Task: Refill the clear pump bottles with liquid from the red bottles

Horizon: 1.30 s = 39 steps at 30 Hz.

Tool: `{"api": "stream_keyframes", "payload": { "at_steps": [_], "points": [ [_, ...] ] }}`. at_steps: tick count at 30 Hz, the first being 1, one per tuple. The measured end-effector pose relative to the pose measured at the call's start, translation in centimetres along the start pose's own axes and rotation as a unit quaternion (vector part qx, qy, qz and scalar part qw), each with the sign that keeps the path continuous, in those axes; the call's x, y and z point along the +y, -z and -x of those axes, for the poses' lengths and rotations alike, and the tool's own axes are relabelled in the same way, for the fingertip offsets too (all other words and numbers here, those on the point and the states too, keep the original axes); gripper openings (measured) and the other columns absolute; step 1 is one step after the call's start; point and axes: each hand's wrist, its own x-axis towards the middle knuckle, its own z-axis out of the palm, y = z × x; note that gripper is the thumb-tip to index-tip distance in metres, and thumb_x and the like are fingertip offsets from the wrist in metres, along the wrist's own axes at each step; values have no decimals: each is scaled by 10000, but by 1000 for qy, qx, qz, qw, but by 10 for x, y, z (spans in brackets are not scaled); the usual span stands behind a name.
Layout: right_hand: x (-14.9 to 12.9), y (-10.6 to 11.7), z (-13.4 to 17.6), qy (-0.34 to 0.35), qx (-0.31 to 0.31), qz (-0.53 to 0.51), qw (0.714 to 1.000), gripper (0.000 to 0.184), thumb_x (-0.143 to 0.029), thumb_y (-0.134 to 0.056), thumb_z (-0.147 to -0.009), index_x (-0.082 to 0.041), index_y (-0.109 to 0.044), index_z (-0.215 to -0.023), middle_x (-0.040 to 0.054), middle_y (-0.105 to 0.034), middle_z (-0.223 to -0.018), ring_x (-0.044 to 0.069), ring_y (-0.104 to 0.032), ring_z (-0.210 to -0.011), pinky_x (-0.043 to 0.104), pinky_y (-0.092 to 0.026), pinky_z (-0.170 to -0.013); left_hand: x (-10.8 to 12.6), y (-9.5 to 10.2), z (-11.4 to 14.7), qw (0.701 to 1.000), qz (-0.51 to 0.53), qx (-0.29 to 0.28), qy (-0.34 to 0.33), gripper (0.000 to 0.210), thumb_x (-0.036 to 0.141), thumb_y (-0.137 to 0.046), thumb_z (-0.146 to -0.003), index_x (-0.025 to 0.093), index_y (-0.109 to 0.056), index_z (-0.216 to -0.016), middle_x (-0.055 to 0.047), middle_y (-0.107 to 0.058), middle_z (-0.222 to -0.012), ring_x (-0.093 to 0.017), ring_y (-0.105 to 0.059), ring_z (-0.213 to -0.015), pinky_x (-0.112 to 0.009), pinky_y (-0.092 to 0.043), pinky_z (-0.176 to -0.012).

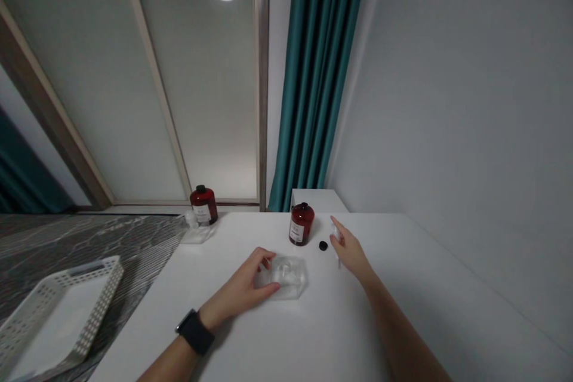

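Note:
My left hand (250, 279), wearing a black watch (196, 332), reaches over the left side of a clear shallow dish (293, 292). Its thumb and fingers are apart; whether they press on the dish I cannot tell. A clear rounded piece (285, 270) lies in the dish. My right hand (351, 250) is closed around a small white piece (335, 230), with a thin stem (339, 263) showing below; it looks like a pump top or dropper. Just left of that hand lies a black cap (323, 245). Behind it stands a dark red bottle (301, 224) with a white label.
Another dark red bottle (203, 205) with a black cap stands at the table's far left corner, beside a second clear dish (197, 235) with a clear piece. A white perforated basket (101, 304) sits lower left, off the white table (331, 334). A wall rises at right.

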Motion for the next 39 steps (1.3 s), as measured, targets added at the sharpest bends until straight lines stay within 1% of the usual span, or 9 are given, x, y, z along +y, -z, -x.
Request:
{"api": "stream_keyframes", "payload": {
  "at_steps": [3, 9, 15, 18, 21, 26, 31, 36, 39],
  "points": [
    [14, -7, -1, 2, -6, 51, 999, 590, -289, -475, -867, -186, -491, -1448, 11, -573, -759, 213, -573, -729, 333, -472, -760, 1, 0, 0, 1000, -3, -3, 1, 433, 231, -671, -819, 211, -500, -1216, -73, -590, -1119, -245, -573, -1001, -399, -473, -896],
    [23, -15, -2, -23, -8, 131, 991, 657, -308, -543, -869, -86, -402, -1471, 39, -632, -739, 262, -607, -795, 347, -432, -767, 0, 1, 0, 1000, -5, 3, -1, 435, 229, -671, -809, 211, -509, -1212, -70, -602, -1109, -248, -581, -997, -393, -479, -888],
    [22, -16, -1, -13, -10, 177, 984, 599, -319, -535, -900, -121, -412, -1452, 84, -700, -842, 296, -621, -914, 369, -404, -806, 2, 1, 1, 1000, -5, -4, 11, 434, 235, -672, -822, 210, -499, -1218, -74, -593, -1128, -246, -572, -997, -404, -478, -900],
    [22, -17, 0, -9, -8, 187, 982, 603, -324, -533, -909, -116, -402, -1460, 116, -714, -903, 319, -619, -972, 387, -396, -822, 3, 1, 1, 1000, -1, -7, 11, 435, 228, -671, -820, 211, -495, -1217, -77, -588, -1129, -250, -566, -1012, -413, -474, -907],
    [21, -16, 0, -10, -5, 186, 983, 609, -326, -545, -905, -116, -404, -1459, 129, -714, -944, 321, -622, -987, 387, -394, -827, 3, 1, 0, 1000, 2, -5, 8, 439, 216, -670, -813, 213, -493, -1215, -75, -587, -1123, -249, -564, -1010, -414, -475, -906],
    [20, -15, 1, -11, 5, 160, 987, 582, -332, -567, -891, -127, -455, -1424, 119, -708, -941, 310, -629, -961, 383, -398, -821, 2, 1, 0, 1000, -1, -4, 9, 442, 211, -668, -810, 211, -492, -1215, -70, -585, -1107, -244, -561, -993, -410, -471, -899],
    [16, -12, 1, -12, 32, 102, 994, 497, -292, -574, -861, -162, -543, -1339, 104, -683, -951, 287, -616, -934, 383, -405, -836, 2, 1, 0, 1000, -2, -9, 8, 437, 216, -668, -819, 212, -494, -1219, -72, -583, -1118, -244, -561, -1001, -407, -467, -900],
    [1, -8, 1, 9, 78, -5, 997, 369, -270, -506, -865, -163, -630, -1196, 127, -660, -997, 300, -573, -1003, 447, -395, -931, 2, 1, 1, 1000, 1, -6, 9, 434, 220, -671, -822, 203, -494, -1217, -73, -580, -1117, -242, -563, -1009, -395, -468, -904],
    [-14, -13, 4, 16, 80, -102, 991, 357, -335, -468, -894, -171, -619, -1173, 98, -674, -947, 262, -602, -923, 429, -445, -905, 2, 1, 1, 1000, 3, -9, 5, 433, 234, -676, -827, 204, -494, -1219, -73, -584, -1120, -239, -564, -1006, -390, -469, -902]
  ]
}}
